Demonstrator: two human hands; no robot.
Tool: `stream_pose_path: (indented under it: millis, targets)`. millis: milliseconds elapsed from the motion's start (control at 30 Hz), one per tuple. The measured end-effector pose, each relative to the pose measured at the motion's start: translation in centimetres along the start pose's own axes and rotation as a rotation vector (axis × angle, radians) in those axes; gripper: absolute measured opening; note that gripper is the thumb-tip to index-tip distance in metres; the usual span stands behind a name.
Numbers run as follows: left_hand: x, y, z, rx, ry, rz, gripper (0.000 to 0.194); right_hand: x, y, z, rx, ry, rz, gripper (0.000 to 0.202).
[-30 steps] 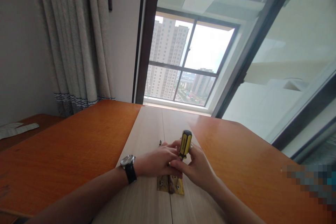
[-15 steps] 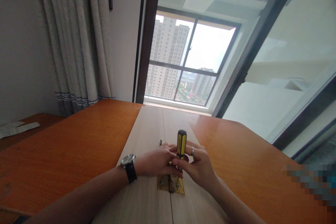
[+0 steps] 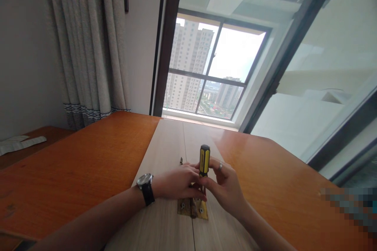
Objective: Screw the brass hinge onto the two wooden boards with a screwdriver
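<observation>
Wood, metal, plastic and cloth surfaces, as I view them remotely through the head camera.
I read the screwdriver handle [image 3: 204, 160] as smooth, faintly glossy plastic and the hinge [image 3: 186, 210] as brass-coloured metal with a blotched, uneven sheen; the pale boards [image 3: 165, 141] show fine wood grain and a matt finish, whereas the orange-brown tabletop [image 3: 123, 153] looks like varnished, glossy wood. I also note a shiny metal watch case [image 3: 144, 179], a bright metal ring [image 3: 220, 166], and a curtain [image 3: 88, 39] of matt, rough-textured cloth.
</observation>
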State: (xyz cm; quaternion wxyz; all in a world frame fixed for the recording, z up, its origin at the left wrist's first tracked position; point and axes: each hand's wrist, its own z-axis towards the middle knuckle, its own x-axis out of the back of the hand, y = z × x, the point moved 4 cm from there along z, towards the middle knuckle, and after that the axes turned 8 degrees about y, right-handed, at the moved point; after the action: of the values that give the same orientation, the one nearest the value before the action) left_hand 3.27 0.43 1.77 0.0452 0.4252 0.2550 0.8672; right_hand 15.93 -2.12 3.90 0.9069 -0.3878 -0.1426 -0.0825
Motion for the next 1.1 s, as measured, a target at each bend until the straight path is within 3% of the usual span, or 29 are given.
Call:
stream_pose_path:
  millis: [233,533,800,1100]
  targets:
    - [0.1,0.2,0.1,0.001,0.024,-0.023,0.029,-0.1,0.6,0.0,-0.092,0.064,0.167,0.014]
    - [0.3,0.5,0.1,0.003,0.022,-0.007,0.025,-0.1,0.6,0.3,-0.196,0.102,0.301,0.026]
    - [0.1,0.2,-0.1,0.023,0.008,-0.061,0.023,-0.5,1.0,0.6,-0.298,0.003,0.547,0.051]
    - [0.6,0.7,-0.2,0.11,0.065,-0.418,0.011,-0.3,2.0,0.4,-0.358,-0.14,0.654,0.055]
